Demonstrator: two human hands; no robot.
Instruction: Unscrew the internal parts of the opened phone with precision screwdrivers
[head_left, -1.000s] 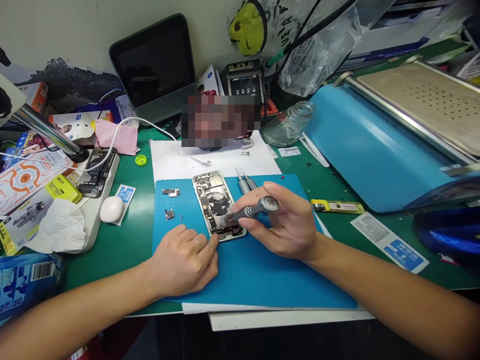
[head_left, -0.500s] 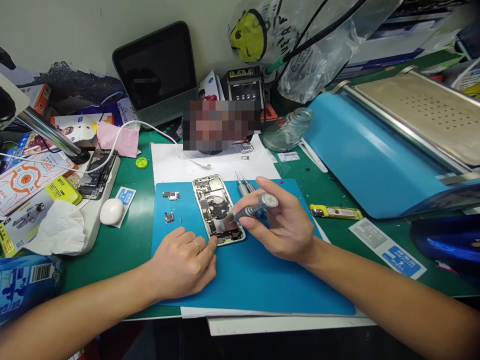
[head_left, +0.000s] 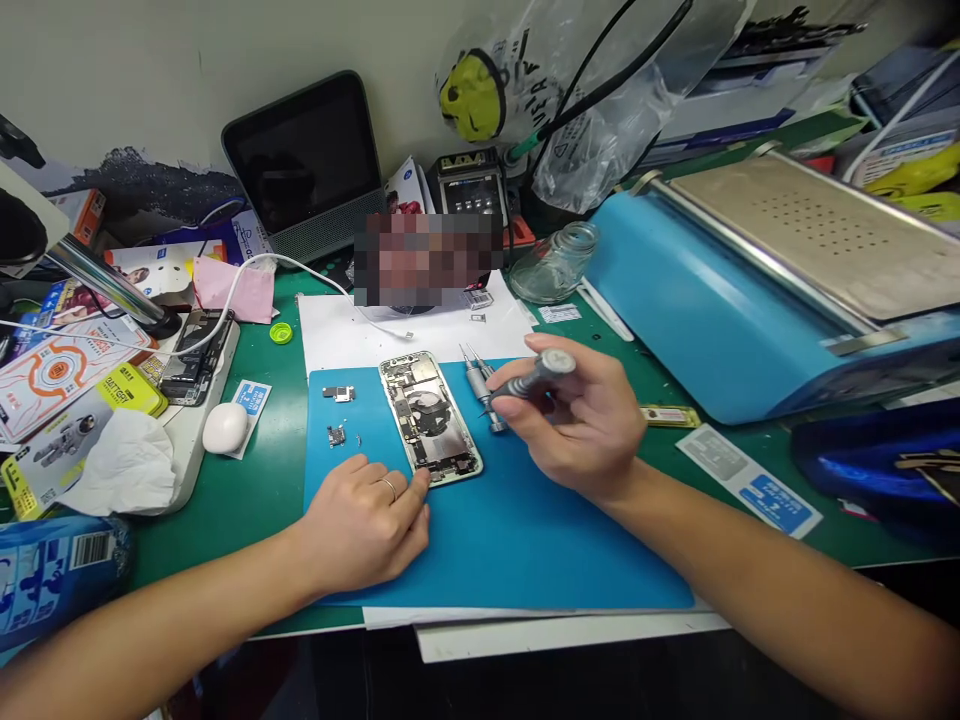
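An opened smartphone (head_left: 433, 420) with bare inner parts lies on the blue mat (head_left: 525, 540). My left hand (head_left: 375, 520) rests at its lower left corner, fingers curled and the index fingertip pressed on the frame; the thumb is hard to see. Held between the thumb and fingers of my right hand (head_left: 592, 420) is a grey screwdriver (head_left: 536, 373), tilted and raised to the right of the phone. Beside the phone, partly behind that hand, lie more screwdrivers (head_left: 480, 385). Small metal brackets (head_left: 339, 394) and tiny parts (head_left: 337, 436) sit left of the phone.
A blue machine with a perforated plate (head_left: 817, 225) stands at the right. Behind the mat are white paper (head_left: 330, 330), a cable (head_left: 300, 265), a glass jar (head_left: 555, 262) and a dark screen (head_left: 307, 150). Boxes, tissue (head_left: 124, 460) and a white earbud case (head_left: 225, 428) crowd the left.
My right hand has lifted the screwdriver off the phone and moved it right. My left hand stays at the phone's corner. The whole view has shifted slightly.
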